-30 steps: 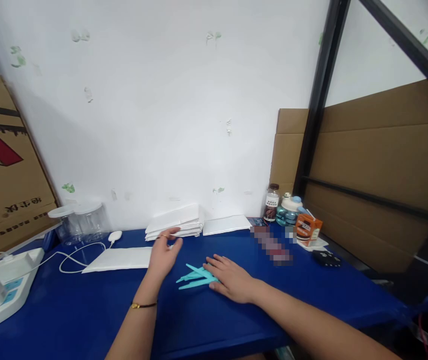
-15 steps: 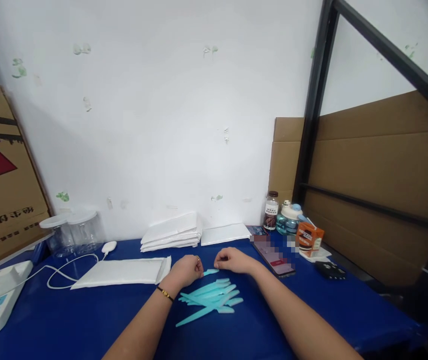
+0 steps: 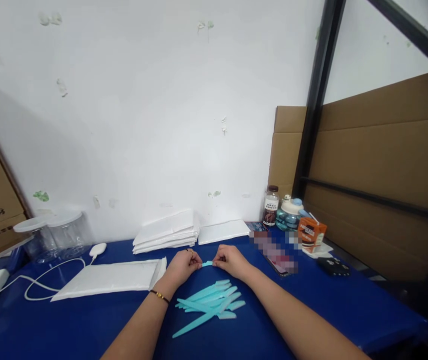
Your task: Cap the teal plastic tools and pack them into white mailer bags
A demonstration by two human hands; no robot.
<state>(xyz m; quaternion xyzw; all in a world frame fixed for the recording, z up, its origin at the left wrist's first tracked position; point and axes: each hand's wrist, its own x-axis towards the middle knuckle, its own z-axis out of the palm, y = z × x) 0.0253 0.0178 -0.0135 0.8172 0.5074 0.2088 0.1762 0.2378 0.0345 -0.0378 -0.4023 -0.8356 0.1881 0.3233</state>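
"Head view, from the left: what is seen?"

"A flat white packet (image 3: 112, 277) is laid lower left; its contents cannot be told. One slim turquoise plastic tool (image 3: 206, 263) is pinched at its ends by the fingertips of the left hand (image 3: 181, 267) and right hand (image 3: 232, 262), near the centre."

"And what is left?"

"Below, a crossed pile of similar turquoise tools (image 3: 214, 305) is left unheld, unsorted. No finished step can be confirmed."
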